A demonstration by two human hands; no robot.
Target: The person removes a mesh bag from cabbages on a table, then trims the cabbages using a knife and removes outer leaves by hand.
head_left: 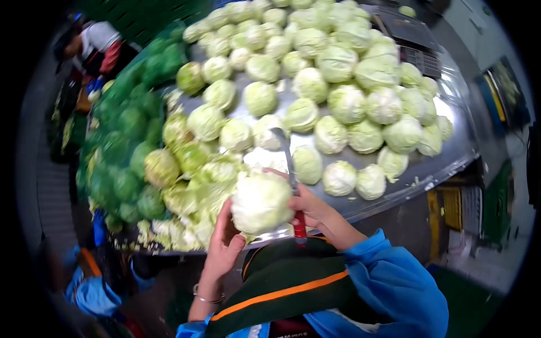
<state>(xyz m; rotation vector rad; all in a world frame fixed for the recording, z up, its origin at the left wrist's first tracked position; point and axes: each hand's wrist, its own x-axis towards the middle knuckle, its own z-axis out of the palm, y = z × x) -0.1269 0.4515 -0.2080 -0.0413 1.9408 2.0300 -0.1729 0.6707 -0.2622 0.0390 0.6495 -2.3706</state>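
A pale, trimmed cabbage (262,203) is held up between my two hands, just over the table's near edge. My left hand (222,239) cups it from the left and below, thumb in front. On its right side, my right hand (310,205) grips a knife (292,174) by its red handle and rests its fingers against the cabbage. The curved blade points away from me, upward past the cabbage. Loose cut leaves (211,188) lie in a heap to the left, beside an untrimmed yellowish cabbage (162,168).
Many pale cabbages (338,62) are piled across the metal table (360,211). Green net sacks of cabbages (121,152) stand along the left side. A scale (420,59) sits at the back right. One person (98,48) is at the far left, another (98,287) at lower left.
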